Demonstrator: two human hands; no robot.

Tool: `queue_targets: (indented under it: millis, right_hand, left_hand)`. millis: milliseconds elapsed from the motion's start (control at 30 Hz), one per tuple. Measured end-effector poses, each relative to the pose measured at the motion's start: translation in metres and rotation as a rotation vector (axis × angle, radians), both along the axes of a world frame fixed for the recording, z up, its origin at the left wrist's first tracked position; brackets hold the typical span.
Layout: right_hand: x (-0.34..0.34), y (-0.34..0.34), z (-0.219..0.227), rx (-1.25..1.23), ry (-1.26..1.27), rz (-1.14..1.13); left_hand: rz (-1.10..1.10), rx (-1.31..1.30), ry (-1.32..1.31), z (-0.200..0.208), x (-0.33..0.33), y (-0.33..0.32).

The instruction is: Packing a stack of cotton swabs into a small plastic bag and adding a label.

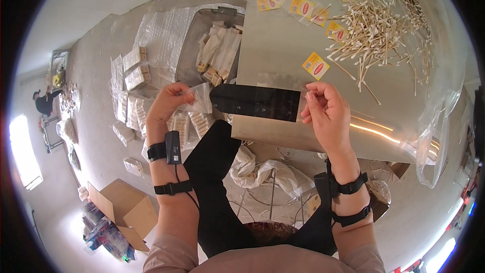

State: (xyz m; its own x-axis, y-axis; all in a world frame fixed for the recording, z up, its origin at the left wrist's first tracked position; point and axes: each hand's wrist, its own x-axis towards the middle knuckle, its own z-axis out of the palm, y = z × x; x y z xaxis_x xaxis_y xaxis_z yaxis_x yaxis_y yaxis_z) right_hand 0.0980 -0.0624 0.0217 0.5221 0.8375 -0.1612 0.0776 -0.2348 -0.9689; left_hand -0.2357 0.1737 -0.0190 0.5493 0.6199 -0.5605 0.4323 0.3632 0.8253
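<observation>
Right in the centre of the frame, here it is: a black strip [255, 102], flat, rounded at its left end and squared at its right, stretched sideways between two bare hands. At its left end there's a piece of clear plastic [203, 98], and the left hand [169, 102] has thumb and fingers clamped on that. Over on the other side, the right hand [327, 114] has thumb and fingers pinched on the strip's right end. Below, black bands with small devices wrap both forearms.

Moving out, the strip spans the left edge of a shiny table [283, 55]. Just above its right end lies a yellow card [316, 65] with a red oval, and more like it are scattered toward the top. Upper right, what a heap of cotton swabs [371, 33], loose and pointing every way! Clear sheeting [434, 126] drapes the table's right side.

Upper centre-left, a grey bin [187, 45] holds pale packs [222, 45], with more bundles [135, 59] on the floor beside it. Lower left, a cardboard box [126, 207] gapes open, and at the far left a person [44, 102] in dark clothes appears, small and distant.
</observation>
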Motion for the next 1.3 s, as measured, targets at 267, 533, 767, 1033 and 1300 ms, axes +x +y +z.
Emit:
queue_targets:
  millis: [267,533,767,1033,1300]
  right_hand:
    - [-0.001,0.0,-0.001,0.004,-0.006,-0.001]
    - [-0.002,0.0,-0.003,0.0,0.002,-0.002]
    - [-0.002,0.0,-0.002,0.019,0.034,0.002]
    - [-0.003,-0.001,-0.001,0.03,0.047,0.002]
    - [-0.001,-0.002,-0.001,-0.002,0.046,0.006]
  left_hand:
    - [-0.068,0.024,0.026,0.004,0.009,0.001]
    - [-0.122,-0.141,-0.055,0.005,0.046,-0.008]
    - [-0.134,-0.177,-0.114,0.017,0.066,-0.014]
    - [-0.293,0.04,0.066,0.034,0.091,-0.021]
    - [-0.624,0.926,0.402,0.075,0.111,-0.056]
